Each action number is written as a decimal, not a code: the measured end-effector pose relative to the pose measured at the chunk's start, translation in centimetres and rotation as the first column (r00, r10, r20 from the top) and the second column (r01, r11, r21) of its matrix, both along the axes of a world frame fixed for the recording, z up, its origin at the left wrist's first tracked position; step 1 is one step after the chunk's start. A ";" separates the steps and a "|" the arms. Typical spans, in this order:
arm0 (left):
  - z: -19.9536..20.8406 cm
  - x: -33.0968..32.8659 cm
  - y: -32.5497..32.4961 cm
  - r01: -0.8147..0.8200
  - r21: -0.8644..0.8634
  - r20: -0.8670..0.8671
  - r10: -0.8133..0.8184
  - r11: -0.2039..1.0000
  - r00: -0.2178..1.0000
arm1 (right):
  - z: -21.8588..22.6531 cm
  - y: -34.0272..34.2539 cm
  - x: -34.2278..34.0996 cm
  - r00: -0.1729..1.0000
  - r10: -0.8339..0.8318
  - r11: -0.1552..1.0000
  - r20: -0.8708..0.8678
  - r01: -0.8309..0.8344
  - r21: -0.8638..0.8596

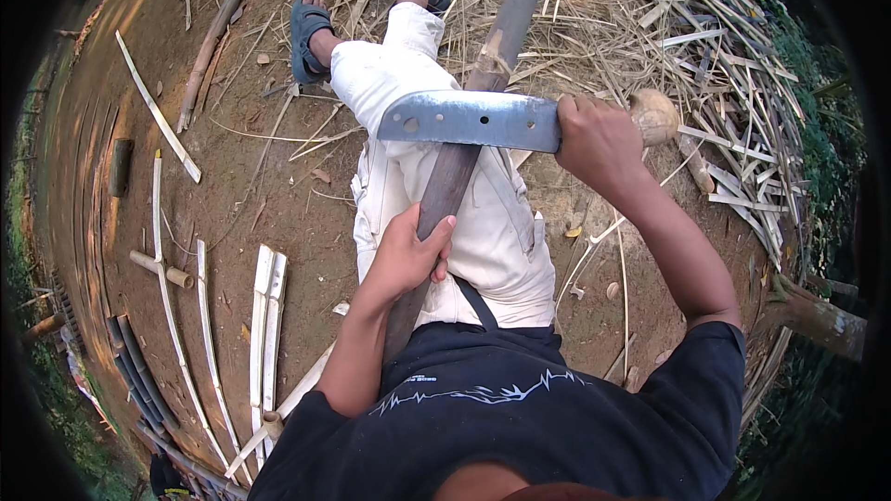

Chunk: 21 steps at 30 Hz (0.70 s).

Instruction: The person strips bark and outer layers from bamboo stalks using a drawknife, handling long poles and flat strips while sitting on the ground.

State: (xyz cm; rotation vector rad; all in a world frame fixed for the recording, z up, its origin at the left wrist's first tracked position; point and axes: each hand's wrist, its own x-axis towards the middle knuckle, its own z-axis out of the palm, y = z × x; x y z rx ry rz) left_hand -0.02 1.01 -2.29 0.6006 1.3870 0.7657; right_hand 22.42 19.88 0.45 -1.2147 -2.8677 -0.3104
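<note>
Plainly, the pole [449,184] is grasped by the left hand [413,250], the nearer one, and is held over the trousers [506,255], its long axis angled from 7 to 1 o'clock. At 9 o'clock from the right hand [599,144], it is crossed by the knife [506,122], clenched there and pointed to 9 o'clock; contact cannot be told.

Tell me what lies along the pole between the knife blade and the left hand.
In the head view, only a bare stretch of the dark pole lies between the knife blade and the left hand.
</note>
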 end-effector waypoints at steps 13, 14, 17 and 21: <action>0.0 -0.3 -0.7 0.036 -0.030 0.056 -0.034 0.999 0.998 | 0.1 3.8 0.3 0.949 -0.314 0.930 0.027 0.313 -0.195; 0.0 -0.1 -1.0 0.033 -0.041 0.073 -0.030 0.999 0.997 | 0.0 2.3 0.2 0.954 -0.300 0.935 0.019 0.298 -0.195; 0.3 -0.3 -0.4 0.047 -0.033 0.074 -0.044 0.998 0.996 | -0.5 0.6 0.2 0.971 -0.239 0.945 0.017 0.236 -0.224; 0.3 0.0 -0.2 0.061 -0.046 0.046 -0.058 0.997 0.997 | -0.1 1.4 0.5 0.949 -0.316 0.915 -0.005 0.303 -0.269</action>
